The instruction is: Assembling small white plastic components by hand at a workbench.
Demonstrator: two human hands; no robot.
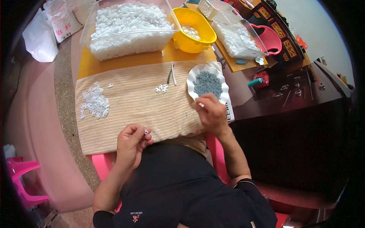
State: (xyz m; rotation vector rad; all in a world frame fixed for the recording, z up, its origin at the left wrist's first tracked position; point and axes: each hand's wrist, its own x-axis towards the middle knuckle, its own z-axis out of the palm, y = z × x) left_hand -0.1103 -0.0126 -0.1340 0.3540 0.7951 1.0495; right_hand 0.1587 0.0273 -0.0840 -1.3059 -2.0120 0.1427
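Note:
My left hand [132, 143] is curled near my lap and pinches a small white plastic piece [146, 131] between thumb and fingers. My right hand [211, 113] rests at the right edge of the beige striped cloth [144, 110], holding a thin white tool whose tip [200, 105] points at a white scalloped paper plate [192, 78] filled with small grey-blue parts [207, 84]. A pile of white plastic pieces [95, 102] lies on the cloth's left side, and a few more white pieces [161, 89] lie near the middle.
A clear bin [127, 43] of white pieces, a yellow bowl [194, 43] and a second clear bin [238, 36] stand behind the cloth. Two thin sticks [172, 74] lie on the cloth. White sacks [40, 38] sit at the left; a dark wooden table [296, 91] is at the right.

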